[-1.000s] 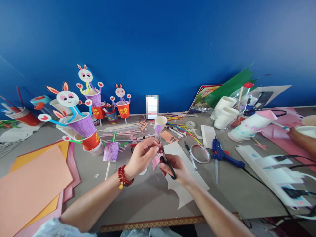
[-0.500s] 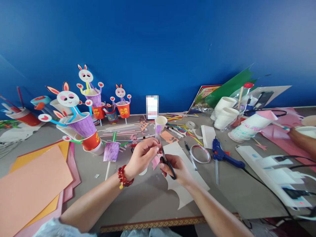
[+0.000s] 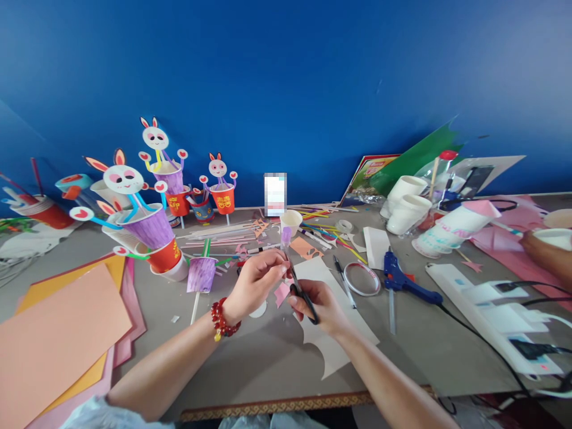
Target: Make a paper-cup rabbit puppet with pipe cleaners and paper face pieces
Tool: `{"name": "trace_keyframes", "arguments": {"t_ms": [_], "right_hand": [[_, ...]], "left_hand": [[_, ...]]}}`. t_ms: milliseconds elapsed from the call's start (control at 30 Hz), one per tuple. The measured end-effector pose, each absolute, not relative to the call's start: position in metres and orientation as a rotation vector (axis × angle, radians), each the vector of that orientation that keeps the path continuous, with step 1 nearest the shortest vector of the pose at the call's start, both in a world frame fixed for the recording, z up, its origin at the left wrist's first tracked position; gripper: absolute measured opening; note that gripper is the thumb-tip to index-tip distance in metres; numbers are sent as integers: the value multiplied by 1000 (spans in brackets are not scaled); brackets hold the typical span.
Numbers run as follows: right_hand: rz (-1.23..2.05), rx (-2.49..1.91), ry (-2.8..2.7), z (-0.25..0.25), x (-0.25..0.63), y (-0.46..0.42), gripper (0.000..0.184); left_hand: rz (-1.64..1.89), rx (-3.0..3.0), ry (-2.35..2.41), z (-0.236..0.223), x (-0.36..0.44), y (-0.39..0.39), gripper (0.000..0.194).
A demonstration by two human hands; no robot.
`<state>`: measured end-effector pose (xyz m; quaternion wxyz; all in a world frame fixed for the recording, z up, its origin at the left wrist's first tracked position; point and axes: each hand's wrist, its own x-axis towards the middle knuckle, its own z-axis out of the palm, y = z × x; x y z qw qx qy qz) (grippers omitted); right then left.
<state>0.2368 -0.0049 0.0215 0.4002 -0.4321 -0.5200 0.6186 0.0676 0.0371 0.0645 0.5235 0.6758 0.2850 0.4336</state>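
Scissors [image 3: 309, 305] with black handles are gripped in my right hand [image 3: 325, 305], their blades pointing up and away toward my left fingertips. My left hand [image 3: 259, 277], with a red bead bracelet at the wrist, is closed in a pinch beside the blades. What it pinches is too small and hidden to make out. Below the hands lie a pink paper scrap [image 3: 282, 294] and a small white paper circle [image 3: 259, 310]. White paper [image 3: 333, 333] with scalloped cut-outs lies partly under my right hand. Left of my hands rests a purple cup figure [image 3: 202, 275] on a stick.
Rabbit cup figures [image 3: 147, 229] stand at the left, behind stacked coloured paper [image 3: 67, 333]. At right lie a blue glue gun [image 3: 409, 283], a tape ring [image 3: 362, 279] and a power strip [image 3: 491, 322] with cables. Another person's hand [image 3: 547, 256] shows at the right edge.
Both hands stay almost in place. My left hand and wrist have shifted very slightly to the left; the scissors remain at the same spot in my right hand.
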Motion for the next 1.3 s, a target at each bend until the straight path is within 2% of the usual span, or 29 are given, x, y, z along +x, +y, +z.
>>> {"name": "trace_keyframes", "arguments": {"t_ms": [533,800,1300], "right_hand": [[1506,-1189,-1423,23,240,-4,49],[1625,-1106,-1400,28,241,-5,52],[1652,-1056,-1402,27,241,-5,51]], "left_hand": [[861,1748,689,79,56,43,25],[774,1698,687,81,52,47,23],[736,1601,652,81,49,50,23]]}}
